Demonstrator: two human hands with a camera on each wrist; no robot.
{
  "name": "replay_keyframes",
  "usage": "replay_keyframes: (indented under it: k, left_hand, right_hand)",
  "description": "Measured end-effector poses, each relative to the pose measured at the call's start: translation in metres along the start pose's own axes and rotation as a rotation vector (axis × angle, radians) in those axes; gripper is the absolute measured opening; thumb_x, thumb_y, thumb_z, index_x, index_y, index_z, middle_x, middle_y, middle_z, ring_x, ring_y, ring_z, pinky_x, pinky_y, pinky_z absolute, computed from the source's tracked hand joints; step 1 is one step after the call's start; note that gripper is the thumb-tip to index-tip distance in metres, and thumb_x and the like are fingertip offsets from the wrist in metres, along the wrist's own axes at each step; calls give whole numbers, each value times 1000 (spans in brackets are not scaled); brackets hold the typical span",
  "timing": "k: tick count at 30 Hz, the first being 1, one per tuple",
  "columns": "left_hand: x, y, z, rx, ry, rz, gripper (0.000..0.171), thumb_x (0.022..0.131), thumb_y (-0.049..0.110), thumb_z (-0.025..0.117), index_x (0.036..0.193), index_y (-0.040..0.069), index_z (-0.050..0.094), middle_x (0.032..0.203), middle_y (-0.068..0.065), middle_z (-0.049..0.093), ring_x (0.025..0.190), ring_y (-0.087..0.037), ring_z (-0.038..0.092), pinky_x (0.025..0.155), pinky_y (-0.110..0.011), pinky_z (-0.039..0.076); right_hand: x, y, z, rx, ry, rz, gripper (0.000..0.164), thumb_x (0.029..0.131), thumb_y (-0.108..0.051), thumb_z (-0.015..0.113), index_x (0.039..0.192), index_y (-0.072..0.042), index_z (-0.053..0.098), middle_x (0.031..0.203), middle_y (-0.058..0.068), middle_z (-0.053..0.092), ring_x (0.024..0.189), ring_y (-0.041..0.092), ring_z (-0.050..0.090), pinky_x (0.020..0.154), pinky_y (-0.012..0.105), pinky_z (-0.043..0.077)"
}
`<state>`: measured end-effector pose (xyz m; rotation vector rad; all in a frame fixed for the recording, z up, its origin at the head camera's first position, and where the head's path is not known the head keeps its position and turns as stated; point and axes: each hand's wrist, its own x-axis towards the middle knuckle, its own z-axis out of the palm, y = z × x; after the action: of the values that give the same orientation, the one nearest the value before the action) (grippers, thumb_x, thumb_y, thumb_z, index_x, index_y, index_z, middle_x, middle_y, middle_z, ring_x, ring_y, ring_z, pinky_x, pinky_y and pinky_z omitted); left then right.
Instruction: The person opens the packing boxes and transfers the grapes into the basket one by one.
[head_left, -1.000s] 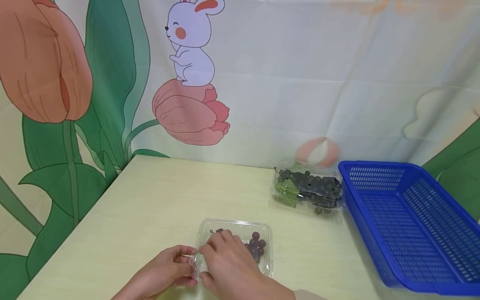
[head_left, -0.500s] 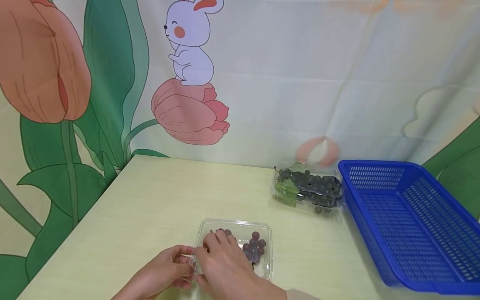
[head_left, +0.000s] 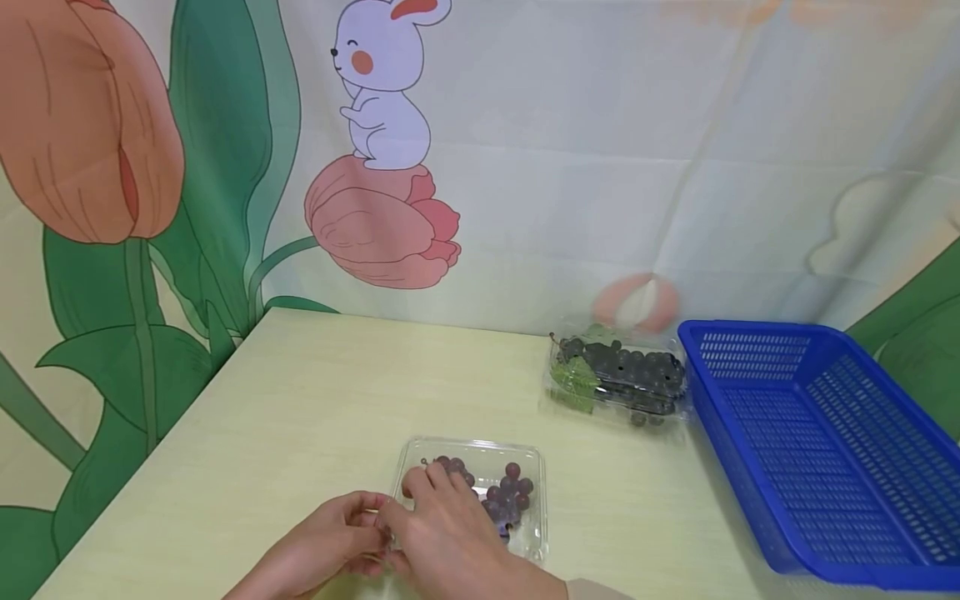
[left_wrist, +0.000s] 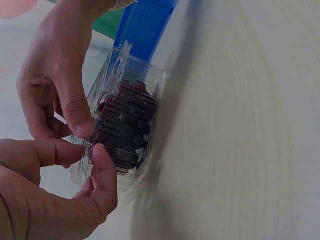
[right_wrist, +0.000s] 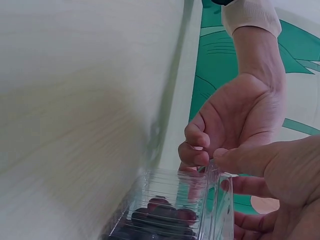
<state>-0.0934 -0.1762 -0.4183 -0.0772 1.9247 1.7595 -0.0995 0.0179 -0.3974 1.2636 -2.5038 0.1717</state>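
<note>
A clear plastic clamshell box (head_left: 480,448) sits near the table's front edge in the head view, dark red grapes (head_left: 512,492) showing through its lid. At its left side, my left hand (head_left: 330,533) pinches the rim between thumb and forefinger, which the left wrist view shows closely. My right hand (head_left: 453,533) reaches across the lid and grips the same edge right beside the left fingertips. In the right wrist view, the right thumb (right_wrist: 240,159) presses on the rim near a corner, with other fingers behind the lid. Part of the box is hidden under the right hand.
A second clear box (head_left: 618,379) of dark grapes, with a green leaf (head_left: 575,382), stands at the back of the pale table (head_left: 352,375). Right of it is a deep blue plastic basket (head_left: 847,458). A printed cloth (head_left: 562,150) hangs behind the table.
My right hand has slid a little to the left, its thumb and forefinger closing up to the left hand's fingertips. More grapes show beside it. The left hand and the box have hardly moved.
</note>
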Motion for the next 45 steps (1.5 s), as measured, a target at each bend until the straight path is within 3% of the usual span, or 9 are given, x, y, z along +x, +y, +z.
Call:
replay_keyframes:
  k: [9, 16, 22, 31, 40, 45]
  left_hand:
    - [-1, -4, -8, -89, -100, 15, 50, 102, 1, 53, 141, -22, 34, 113, -12, 64, 95, -18, 63, 83, -31, 58]
    - [0, -8, -8, -119, -122, 21, 53, 97, -5, 56, 142, -21, 32, 101, -9, 66, 92, -18, 64, 82, -30, 57]
    - [2, -10, -8, -139, -144, 22, 53, 97, -7, 56, 142, -20, 32, 103, -10, 65, 93, -18, 63, 84, -30, 57]
    - [3, -14, -9, -142, -153, 25, 57, 96, -8, 58, 144, -19, 30, 98, -8, 66, 90, -16, 62, 82, -28, 56]
    - [4, -14, -10, -113, -148, 15, 54, 98, -4, 60, 142, -20, 33, 101, -8, 65, 89, -17, 58, 79, -27, 53]
    - [5, -15, -10, -125, -176, 47, 51, 95, -7, 57, 139, -20, 36, 100, -7, 66, 88, -16, 57, 78, -25, 52]
  right_hand:
    - [1, 1, 3, -15, -6, -10, 22, 93, -41, 77, 107, -25, 76, 100, -3, 59, 87, 12, 47, 71, 23, 38]
    - [3, -1, 2, -94, -8, -42, 16, 89, -39, 79, 97, -25, 77, 85, -6, 56, 77, 10, 45, 63, 19, 36]
    - [4, -3, 1, -157, -8, -75, 13, 89, -40, 80, 91, -27, 79, 80, -6, 56, 72, 9, 46, 57, 18, 32]
    - [1, -7, 9, -324, 111, -139, 9, 93, -38, 74, 89, -31, 78, 79, -5, 59, 69, 12, 50, 54, 20, 36]
    - [0, -8, 12, -348, 136, -157, 18, 93, -44, 72, 87, -29, 78, 76, -5, 59, 68, 11, 52, 54, 19, 37]
    - [-1, -9, 15, -347, 166, -154, 19, 90, -40, 75, 79, -24, 76, 75, -6, 60, 69, 9, 54, 58, 20, 45]
